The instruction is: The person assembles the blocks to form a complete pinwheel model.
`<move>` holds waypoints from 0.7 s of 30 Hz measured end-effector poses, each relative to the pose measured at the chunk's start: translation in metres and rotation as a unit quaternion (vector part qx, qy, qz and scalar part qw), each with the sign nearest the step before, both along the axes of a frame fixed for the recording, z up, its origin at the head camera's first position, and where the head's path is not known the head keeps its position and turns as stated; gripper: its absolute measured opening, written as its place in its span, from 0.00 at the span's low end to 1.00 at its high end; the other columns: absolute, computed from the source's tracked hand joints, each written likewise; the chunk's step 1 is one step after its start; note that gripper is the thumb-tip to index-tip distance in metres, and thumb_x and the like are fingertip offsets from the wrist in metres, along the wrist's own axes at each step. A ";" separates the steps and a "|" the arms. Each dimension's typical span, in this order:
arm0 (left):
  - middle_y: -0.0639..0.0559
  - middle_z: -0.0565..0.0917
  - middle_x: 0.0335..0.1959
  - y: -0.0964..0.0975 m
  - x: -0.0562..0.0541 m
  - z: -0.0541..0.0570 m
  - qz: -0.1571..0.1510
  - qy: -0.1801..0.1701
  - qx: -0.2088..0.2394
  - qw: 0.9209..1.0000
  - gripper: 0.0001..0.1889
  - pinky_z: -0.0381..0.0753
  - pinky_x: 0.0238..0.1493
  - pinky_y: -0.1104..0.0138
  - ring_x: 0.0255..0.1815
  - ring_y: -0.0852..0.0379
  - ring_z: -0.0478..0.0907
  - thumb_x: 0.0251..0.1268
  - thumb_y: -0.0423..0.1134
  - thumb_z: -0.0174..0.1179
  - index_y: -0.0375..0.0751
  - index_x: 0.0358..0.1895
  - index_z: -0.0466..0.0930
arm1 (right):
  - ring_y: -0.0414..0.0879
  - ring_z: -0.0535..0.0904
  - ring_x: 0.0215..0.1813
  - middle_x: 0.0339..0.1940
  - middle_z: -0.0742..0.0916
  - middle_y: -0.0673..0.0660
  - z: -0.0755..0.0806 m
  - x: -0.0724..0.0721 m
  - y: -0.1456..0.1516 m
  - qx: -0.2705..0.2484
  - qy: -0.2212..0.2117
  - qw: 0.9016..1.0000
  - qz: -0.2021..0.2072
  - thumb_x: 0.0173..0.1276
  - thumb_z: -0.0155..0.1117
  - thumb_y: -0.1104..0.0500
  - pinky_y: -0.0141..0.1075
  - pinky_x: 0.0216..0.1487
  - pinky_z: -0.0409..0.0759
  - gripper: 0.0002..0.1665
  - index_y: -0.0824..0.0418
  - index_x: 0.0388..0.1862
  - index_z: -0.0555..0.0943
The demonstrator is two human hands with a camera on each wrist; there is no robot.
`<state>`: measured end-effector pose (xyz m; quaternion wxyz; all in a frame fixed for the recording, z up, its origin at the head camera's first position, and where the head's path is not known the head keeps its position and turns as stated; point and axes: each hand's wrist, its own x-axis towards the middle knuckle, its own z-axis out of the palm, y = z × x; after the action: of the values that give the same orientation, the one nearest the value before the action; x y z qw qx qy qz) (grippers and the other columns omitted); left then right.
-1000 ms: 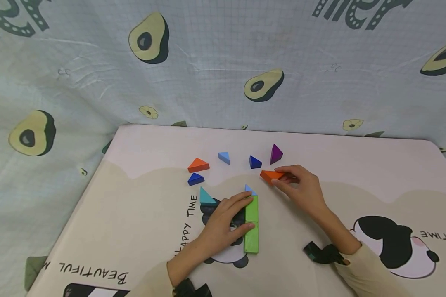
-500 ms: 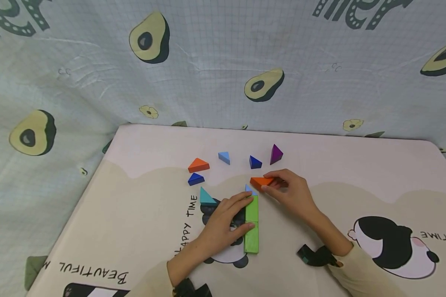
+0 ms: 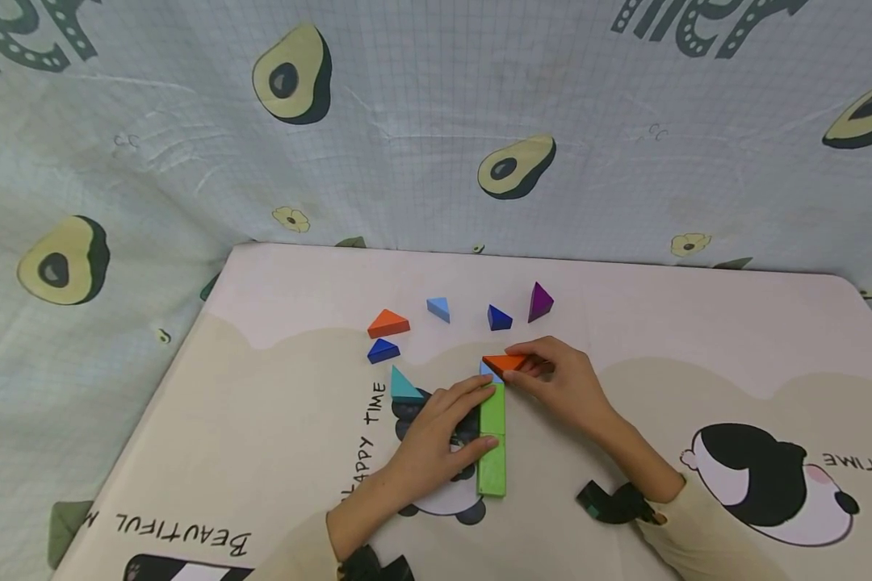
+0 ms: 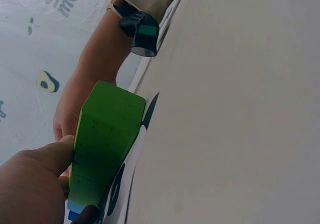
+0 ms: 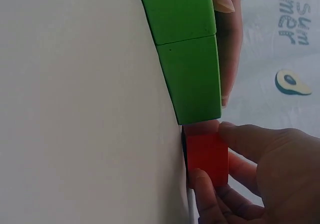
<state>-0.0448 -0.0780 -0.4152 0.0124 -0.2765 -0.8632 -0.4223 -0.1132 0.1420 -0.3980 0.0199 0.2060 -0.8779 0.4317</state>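
Two green blocks (image 3: 492, 440) lie end to end in a line, with a light blue triangular block (image 3: 487, 370) at their far end. My left hand (image 3: 439, 432) rests against them, thumb on the nearer block and fingertips on the farther one near the light blue piece. An orange triangular block (image 3: 504, 363) is pinched between the thumb and fingers of my right hand (image 3: 563, 379). It is beside the light blue piece and overlaps it in the head view. In the right wrist view, the orange block (image 5: 207, 159) appears red, close to the end of the green blocks (image 5: 190, 79).
Loose triangular blocks lie farther back: another orange one (image 3: 388, 323), a dark blue one (image 3: 383, 350), a light blue one (image 3: 439, 308), a second dark blue one (image 3: 499, 317) and a purple one (image 3: 541, 302). A teal triangle (image 3: 404, 386) sits left of my left hand.
My right hand has moved left and slightly nearer, bringing the orange triangular block up to the light blue piece. The left hand has stayed still.
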 end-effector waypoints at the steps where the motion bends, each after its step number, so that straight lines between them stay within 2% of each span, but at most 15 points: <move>1: 0.59 0.61 0.72 0.000 0.000 0.000 0.000 0.000 0.000 1.000 0.31 0.70 0.53 0.64 0.53 0.58 0.67 0.66 0.48 0.60 0.47 0.70 0.65 | 0.41 0.78 0.34 0.38 0.83 0.52 0.000 0.000 0.000 0.003 0.000 1.000 0.002 0.58 0.73 0.61 0.34 0.38 0.79 0.17 0.60 0.48 0.84; 15: 0.59 0.61 0.72 0.001 0.000 0.000 0.001 0.001 0.002 1.000 0.31 0.70 0.54 0.63 0.55 0.58 0.67 0.66 0.48 0.60 0.47 0.70 0.65 | 0.42 0.78 0.38 0.42 0.82 0.52 0.001 0.001 0.001 0.029 -0.005 0.999 0.013 0.62 0.69 0.61 0.37 0.42 0.79 0.18 0.60 0.52 0.83; 21: 0.58 0.62 0.72 0.000 -0.001 0.000 0.000 0.002 0.003 1.000 0.31 0.70 0.54 0.63 0.55 0.58 0.67 0.65 0.48 0.61 0.47 0.70 0.66 | 0.42 0.78 0.40 0.44 0.82 0.51 -0.001 0.001 0.003 0.027 0.007 0.999 0.029 0.63 0.68 0.59 0.37 0.42 0.79 0.17 0.58 0.52 0.83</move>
<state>-0.0455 -0.0775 -0.4153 0.0148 -0.2770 -0.8621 -0.4240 -0.1126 0.1454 -0.3989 0.0080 0.2351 -0.8826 0.4070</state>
